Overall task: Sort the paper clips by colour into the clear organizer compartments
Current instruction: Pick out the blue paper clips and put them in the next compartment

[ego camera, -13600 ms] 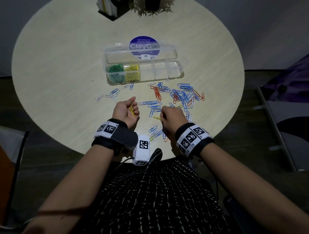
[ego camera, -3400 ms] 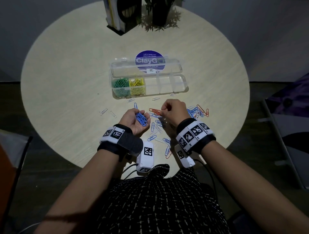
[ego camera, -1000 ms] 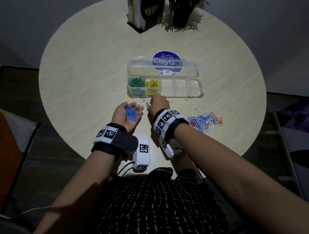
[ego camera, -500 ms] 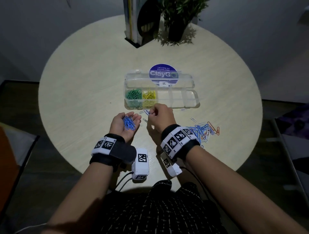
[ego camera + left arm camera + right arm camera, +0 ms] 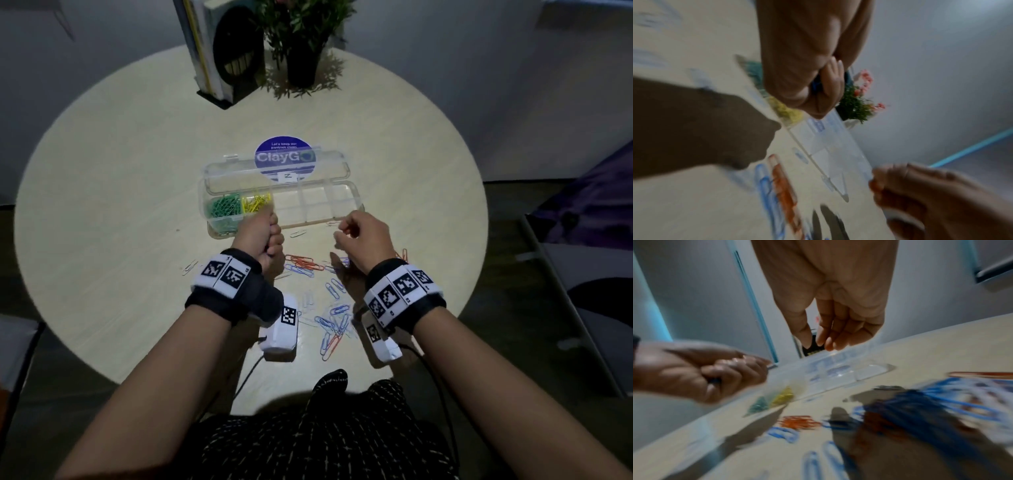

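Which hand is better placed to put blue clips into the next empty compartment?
Probably the left hand. It grips a bunch of blue clips and sits at the organizer edge beside the yellow clips. The right hand hangs loosely curled and holds nothing.

left hand (image 5: 258, 236): fisted at organizer (image 5: 318, 209) front edge | right hand (image 5: 364, 238): loosely curled above loose clips (image 5: 329, 318)

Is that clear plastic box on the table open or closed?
Open: the organizer's lid lies flat behind the compartments, tops uncovered.
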`<state>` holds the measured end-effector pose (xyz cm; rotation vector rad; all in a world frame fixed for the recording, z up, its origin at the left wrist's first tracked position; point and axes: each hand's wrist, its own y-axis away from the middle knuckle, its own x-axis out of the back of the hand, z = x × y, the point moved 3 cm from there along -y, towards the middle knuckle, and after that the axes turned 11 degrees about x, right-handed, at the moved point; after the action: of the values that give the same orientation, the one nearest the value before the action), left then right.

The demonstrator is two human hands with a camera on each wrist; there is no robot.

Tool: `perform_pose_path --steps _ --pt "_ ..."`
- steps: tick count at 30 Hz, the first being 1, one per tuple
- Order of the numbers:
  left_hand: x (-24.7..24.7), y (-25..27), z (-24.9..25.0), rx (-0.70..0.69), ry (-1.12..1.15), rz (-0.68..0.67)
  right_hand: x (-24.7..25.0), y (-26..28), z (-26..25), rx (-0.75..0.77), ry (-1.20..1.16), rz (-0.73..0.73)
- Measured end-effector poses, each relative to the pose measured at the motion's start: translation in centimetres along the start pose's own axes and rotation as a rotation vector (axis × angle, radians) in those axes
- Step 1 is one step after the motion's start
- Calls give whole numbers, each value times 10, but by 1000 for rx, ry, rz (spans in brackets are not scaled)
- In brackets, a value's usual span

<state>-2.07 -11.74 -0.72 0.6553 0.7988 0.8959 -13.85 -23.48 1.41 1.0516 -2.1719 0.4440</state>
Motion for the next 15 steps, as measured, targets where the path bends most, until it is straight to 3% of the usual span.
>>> perform_pose_path --steps 4,8,15 --pt "-37 -8 44 -354 -404 315 11 6 44 -104 185 -64" --pt "-62 -20 67 -557 -769 513 17 15 67 -162 196 -80" --pt "-66 -47 54 -460 -1064 632 31 19 81 -166 190 -25"
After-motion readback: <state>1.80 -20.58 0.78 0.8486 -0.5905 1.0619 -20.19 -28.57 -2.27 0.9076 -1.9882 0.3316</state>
